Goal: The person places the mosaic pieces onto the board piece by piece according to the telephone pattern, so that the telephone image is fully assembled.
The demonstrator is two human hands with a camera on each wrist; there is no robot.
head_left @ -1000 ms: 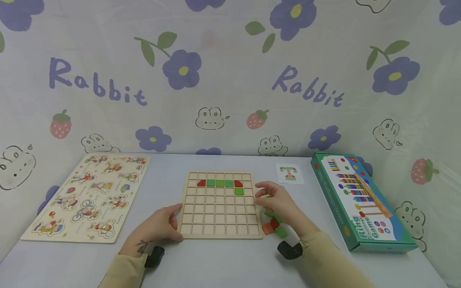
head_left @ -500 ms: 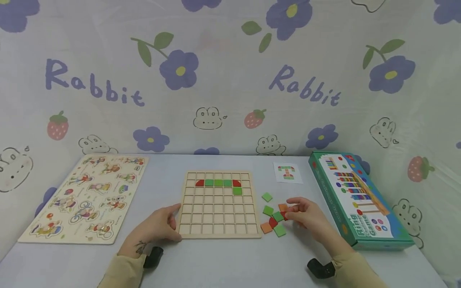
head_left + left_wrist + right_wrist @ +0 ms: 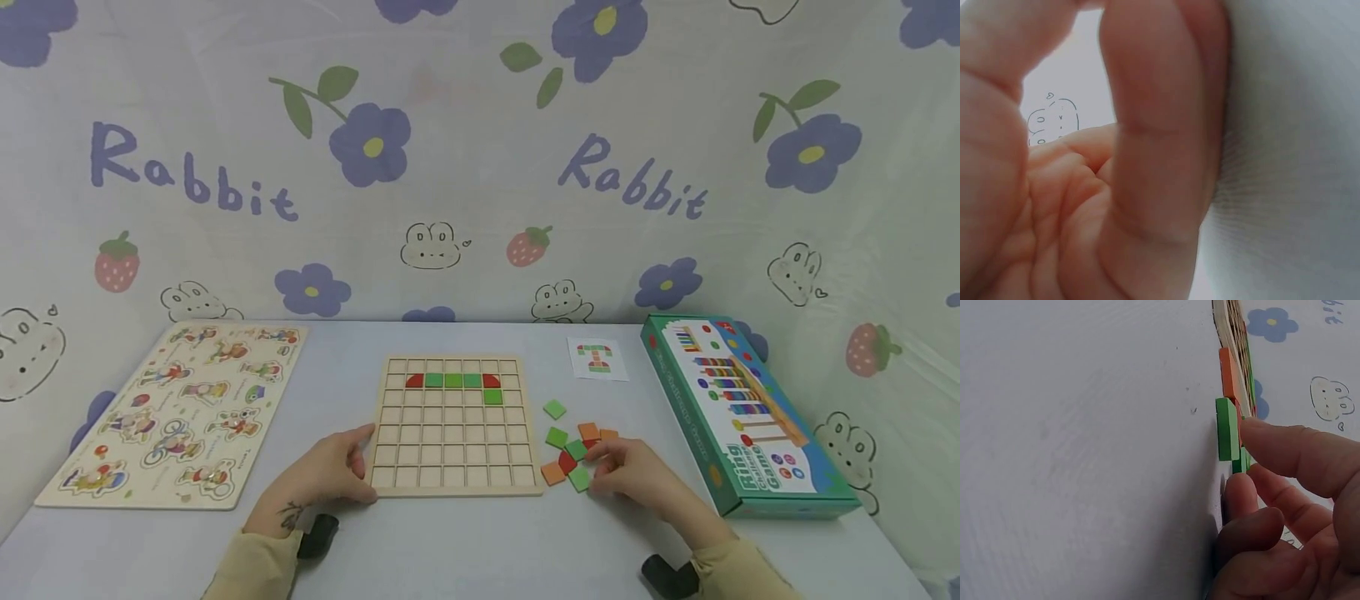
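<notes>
In the head view a wooden grid board (image 3: 453, 454) lies mid-table. Across its upper part runs a row of green tiles (image 3: 453, 380) with a red rounded tile (image 3: 415, 381) at each end; another green tile (image 3: 492, 397) sits under the right end. My left hand (image 3: 326, 467) rests against the board's left edge, index finger and thumb touching it. My right hand (image 3: 637, 471) is low over loose tiles right of the board, fingertips right at a green tile (image 3: 575, 450) and a red one. The right wrist view shows the thumb beside a green tile (image 3: 1227, 429), fingers loosely bent.
Other loose tiles include a green one (image 3: 554, 408) and an orange one (image 3: 552, 473). A pattern card (image 3: 597, 372) lies behind them. At right stands a green game box (image 3: 750, 417); at left lies a picture puzzle board (image 3: 172, 417). A printed cloth hangs behind.
My right hand has moved from the board's right edge rightward to the loose tiles, then slightly down, uncovering orange tiles. The left hand stays at the board's edge.
</notes>
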